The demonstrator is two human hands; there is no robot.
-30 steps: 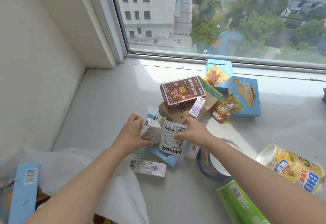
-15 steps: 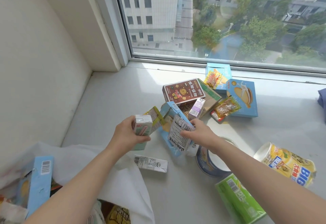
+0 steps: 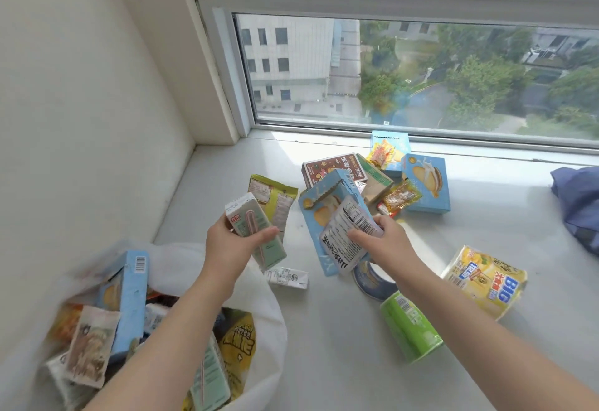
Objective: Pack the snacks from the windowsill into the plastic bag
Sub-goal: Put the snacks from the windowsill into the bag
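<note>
Left hand (image 3: 234,242) grips a carton (image 3: 256,229); right hand (image 3: 382,239) pinches pouch (image 3: 345,235) and blue box (image 3: 324,213)

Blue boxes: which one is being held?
The tilted blue box in the right hand, behind a white pouch; others rest on the windowsill or in the bag.

Windowsill (image 3: 324,346): smooth, white, faint sheen.
Plastic bag (image 3: 269,320): thin white film, matt.
Blue box (image 3: 316,216): matt card.
Sachet (image 3: 340,242): glossy plastic film.
Drink carton (image 3: 251,226): coated paper, satin.
Yellow tub (image 3: 486,281): glossy.
Blue cloth (image 3: 580,200): soft, creased, matt.
</note>
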